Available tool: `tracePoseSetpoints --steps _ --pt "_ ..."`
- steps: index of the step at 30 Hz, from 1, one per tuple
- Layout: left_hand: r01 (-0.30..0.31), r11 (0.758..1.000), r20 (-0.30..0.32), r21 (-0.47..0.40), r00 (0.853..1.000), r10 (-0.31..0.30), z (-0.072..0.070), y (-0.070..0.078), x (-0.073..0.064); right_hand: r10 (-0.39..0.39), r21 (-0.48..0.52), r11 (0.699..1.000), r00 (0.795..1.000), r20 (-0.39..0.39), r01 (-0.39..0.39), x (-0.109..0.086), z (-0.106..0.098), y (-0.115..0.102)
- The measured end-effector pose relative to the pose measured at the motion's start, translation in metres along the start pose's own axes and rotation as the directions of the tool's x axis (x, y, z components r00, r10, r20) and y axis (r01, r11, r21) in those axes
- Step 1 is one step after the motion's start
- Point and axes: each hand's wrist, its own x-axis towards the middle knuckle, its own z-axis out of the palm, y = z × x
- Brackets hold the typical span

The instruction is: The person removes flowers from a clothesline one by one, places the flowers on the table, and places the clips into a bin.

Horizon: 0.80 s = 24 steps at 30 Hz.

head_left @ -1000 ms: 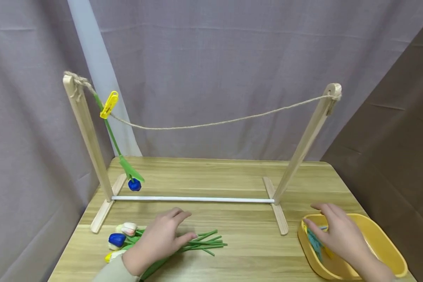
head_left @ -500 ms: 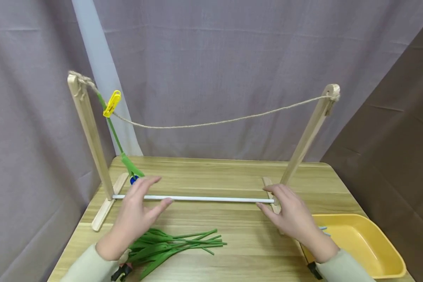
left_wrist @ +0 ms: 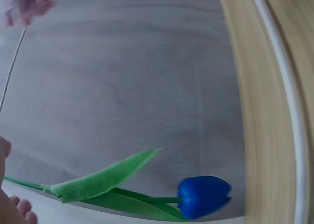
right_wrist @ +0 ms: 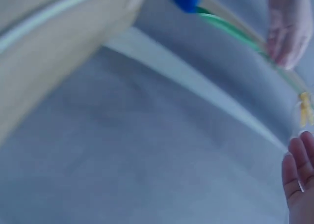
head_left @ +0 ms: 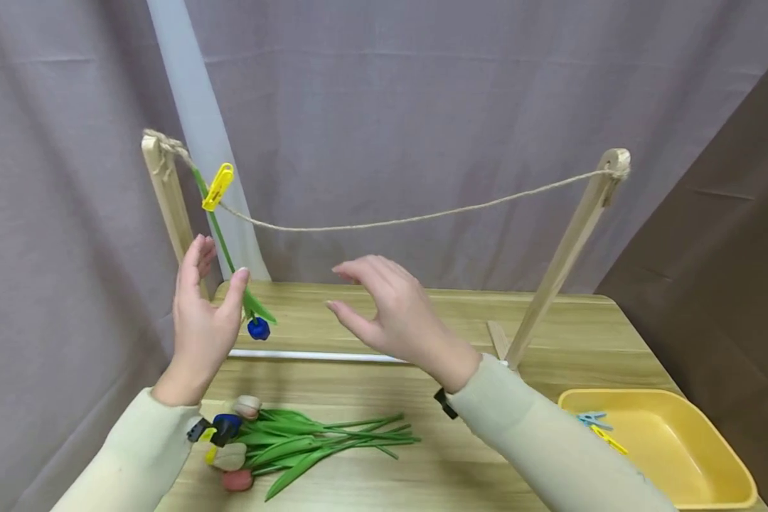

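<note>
A blue tulip (head_left: 259,328) hangs head down from a rope (head_left: 358,227), its green stem fixed there by a yellow clothespin (head_left: 218,187). My left hand (head_left: 203,313) is raised beside the stem, thumb and fingers spread apart, with nothing held. In the left wrist view the blue bloom (left_wrist: 203,197) and its green leaves show close by. My right hand (head_left: 390,306) is in the air below the rope's middle, fingers extended and thumb apart, holding nothing. The right wrist view is blurred and shows the same clothespin (right_wrist: 305,108) near the right fingers.
Wooden posts (head_left: 566,256) hold the rope's ends, joined low down by a white rod (head_left: 320,355). Several tulips (head_left: 301,441) lie on the table at the front left. A yellow basin (head_left: 672,398) at the right holds blue and yellow clothespins (head_left: 592,419).
Both hands have risen from the table side. The left has gone from over the lying tulips up to the hanging stem; the right has left the basin, moving left and up.
</note>
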Motion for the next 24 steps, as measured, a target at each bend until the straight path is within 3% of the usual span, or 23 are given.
tracePoseSetpoints --steps 4,9,13,19,24 --pt "0.055 0.998 0.024 -0.012 0.998 -0.055 0.001 -0.003 0.009 -0.101 -0.015 0.995 0.994 -0.041 0.101 0.046 0.010 -0.008" --pt "0.010 1.000 -0.010 0.001 1.000 -0.010 0.002 -0.003 0.017 -0.153 -0.050 0.987 0.988 -0.035 0.151 0.084 0.022 -0.012" --pt "-0.021 1.000 -0.056 0.023 0.998 0.022 0.000 0.000 0.020 -0.168 -0.088 0.982 0.985 -0.026 0.165 0.105 0.028 -0.017" --pt "-0.018 1.000 -0.065 -0.007 0.998 0.017 -0.001 0.000 0.022 -0.088 -0.155 0.984 0.996 0.002 0.087 0.126 0.034 -0.023" --pt "0.000 1.000 -0.052 -0.008 0.999 -0.001 -0.002 0.000 0.020 0.030 -0.194 0.981 0.991 0.131 -0.004 0.137 0.040 -0.025"
